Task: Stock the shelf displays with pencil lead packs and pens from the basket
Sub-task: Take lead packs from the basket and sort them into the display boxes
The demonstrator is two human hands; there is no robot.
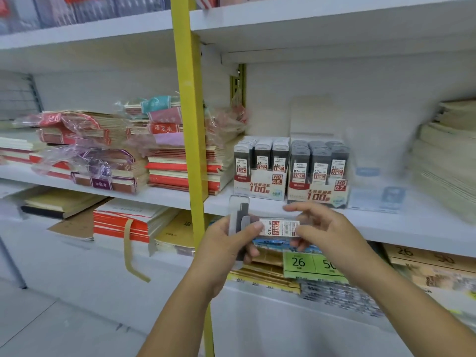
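Both hands meet just in front of the shelf edge, below two display boxes. The left hand is curled round a few spare packs, which stand on end in its grip. Its thumb presses on the near end of one pack lying sideways. The right hand pinches that pack's other end between thumb and fingers, with the forefinger lifted straight above it. The pack's label reads 0.7.

On the shelf, the 0.5 box holds three rows of upright grey 0.5 packs. Just beside it on the right, the 0.7 box holds three rows of 0.7 packs. Right of that stands a clear holder, too blurred to tell its contents.

Left of the yellow post lie stacks of notebooks, some in plastic wrap. A paper stack sits at the far right. A green price tag shows below the hands.
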